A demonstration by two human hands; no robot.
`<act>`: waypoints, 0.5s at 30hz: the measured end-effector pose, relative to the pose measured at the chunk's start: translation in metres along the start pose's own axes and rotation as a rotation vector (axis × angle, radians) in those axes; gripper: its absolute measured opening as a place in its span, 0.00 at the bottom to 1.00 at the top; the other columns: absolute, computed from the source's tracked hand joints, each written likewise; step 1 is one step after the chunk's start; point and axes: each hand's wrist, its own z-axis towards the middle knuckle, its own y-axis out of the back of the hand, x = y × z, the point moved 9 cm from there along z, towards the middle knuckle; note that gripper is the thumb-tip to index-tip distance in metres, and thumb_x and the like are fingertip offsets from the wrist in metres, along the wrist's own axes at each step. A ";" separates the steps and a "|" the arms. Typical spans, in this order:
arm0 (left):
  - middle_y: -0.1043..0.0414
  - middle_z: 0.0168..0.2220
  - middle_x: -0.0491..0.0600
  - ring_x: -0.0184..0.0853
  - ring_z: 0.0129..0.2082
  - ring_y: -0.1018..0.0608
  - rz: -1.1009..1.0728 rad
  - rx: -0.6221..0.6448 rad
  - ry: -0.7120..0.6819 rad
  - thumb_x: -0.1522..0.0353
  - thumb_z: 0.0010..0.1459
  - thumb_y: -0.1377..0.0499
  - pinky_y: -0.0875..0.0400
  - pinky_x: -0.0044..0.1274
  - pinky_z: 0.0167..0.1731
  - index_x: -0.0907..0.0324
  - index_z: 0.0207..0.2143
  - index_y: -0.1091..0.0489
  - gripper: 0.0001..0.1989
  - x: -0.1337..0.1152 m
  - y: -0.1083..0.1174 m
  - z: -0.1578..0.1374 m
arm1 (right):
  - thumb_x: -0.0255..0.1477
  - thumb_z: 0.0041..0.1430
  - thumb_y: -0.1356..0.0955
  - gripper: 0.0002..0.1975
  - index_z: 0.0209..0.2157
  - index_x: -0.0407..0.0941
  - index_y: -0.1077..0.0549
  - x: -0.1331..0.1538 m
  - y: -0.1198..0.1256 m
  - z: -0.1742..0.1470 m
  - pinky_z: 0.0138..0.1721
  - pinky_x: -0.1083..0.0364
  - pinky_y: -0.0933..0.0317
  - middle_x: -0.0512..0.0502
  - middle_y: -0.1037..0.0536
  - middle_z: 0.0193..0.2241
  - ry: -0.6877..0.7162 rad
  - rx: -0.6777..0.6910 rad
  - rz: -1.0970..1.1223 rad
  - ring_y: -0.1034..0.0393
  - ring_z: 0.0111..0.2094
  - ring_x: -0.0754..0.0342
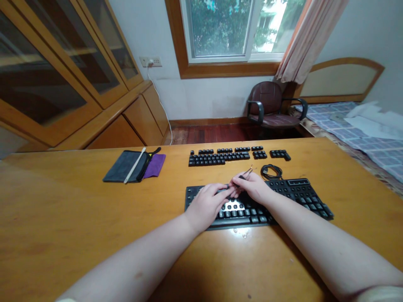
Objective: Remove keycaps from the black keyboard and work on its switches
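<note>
A wire-tipped tool (242, 177) is gripped by the right hand (254, 188), held close to the left hand (206, 204), whose grip cannot be told, with the keyboard (234, 222) beneath both.

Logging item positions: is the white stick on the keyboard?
No, the white stick lies across the gray pouch, apart from the keyboard.

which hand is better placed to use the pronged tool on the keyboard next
Probably the right hand: the pronged tool sticks out of its grip. The left hand is over the keyboard, close to the right; whether it also touches the tool is hidden.
</note>
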 end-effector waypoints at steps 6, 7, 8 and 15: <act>0.30 0.44 0.50 0.36 0.45 0.29 -0.078 -0.037 0.007 0.69 0.59 0.45 0.32 0.29 0.47 0.55 0.43 0.29 0.11 0.001 0.004 -0.002 | 0.43 0.52 0.32 0.18 0.28 0.41 0.28 0.006 0.004 -0.002 0.27 0.56 0.33 0.46 0.23 0.22 0.094 -0.062 -0.153 0.28 0.23 0.55; 0.29 0.44 0.50 0.35 0.45 0.29 -0.104 -0.038 0.007 0.70 0.59 0.45 0.33 0.29 0.47 0.56 0.43 0.29 0.10 0.000 0.005 -0.002 | 0.42 0.53 0.33 0.17 0.27 0.41 0.27 0.012 0.007 -0.003 0.28 0.55 0.33 0.46 0.23 0.22 0.153 -0.103 -0.236 0.28 0.24 0.55; 0.29 0.43 0.49 0.34 0.45 0.28 -0.134 -0.039 0.016 0.70 0.59 0.46 0.33 0.28 0.47 0.56 0.42 0.29 0.10 0.001 0.005 -0.002 | 0.41 0.55 0.34 0.16 0.27 0.42 0.27 0.020 0.010 -0.005 0.31 0.54 0.33 0.46 0.23 0.23 0.231 -0.145 -0.332 0.28 0.26 0.55; 0.27 0.38 0.48 0.32 0.36 0.24 -0.474 -0.118 0.436 0.73 0.52 0.40 0.27 0.27 0.41 0.57 0.39 0.28 0.10 0.050 -0.006 -0.002 | 0.32 0.63 0.40 0.12 0.37 0.45 0.26 0.058 0.008 -0.028 0.42 0.52 0.37 0.44 0.24 0.33 0.630 -0.287 -0.759 0.30 0.37 0.52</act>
